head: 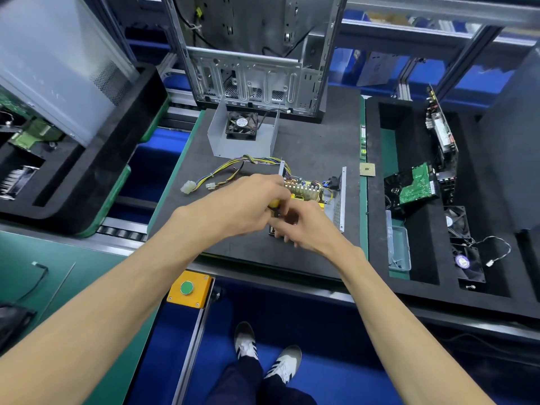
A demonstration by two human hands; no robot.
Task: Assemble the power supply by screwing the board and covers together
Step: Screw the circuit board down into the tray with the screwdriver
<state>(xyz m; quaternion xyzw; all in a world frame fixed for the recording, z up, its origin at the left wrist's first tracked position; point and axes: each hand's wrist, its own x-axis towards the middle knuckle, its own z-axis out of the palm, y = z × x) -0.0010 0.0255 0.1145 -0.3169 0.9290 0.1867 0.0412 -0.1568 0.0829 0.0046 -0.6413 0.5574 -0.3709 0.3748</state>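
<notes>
floor [336,384]: blue | bench [43,258]: green | rack [438,30]: metal

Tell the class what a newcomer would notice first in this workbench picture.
Two bare hands meet mid-frame over the power supply board: the left hand grips a yellow-handled screwdriver, the right hand pinches near its tip. Behind stands the grey fan cover; a green button sits near the bench edge.

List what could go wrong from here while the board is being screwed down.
1. Both hands crowd the yellow-handled screwdriver: the left hand holds it while the right hand pinches near its tip, so a slip could jab the fingers or the board.
2. The wire bundle trails loose beside the board and could snag a wrist or get pinched under a cover.
</notes>
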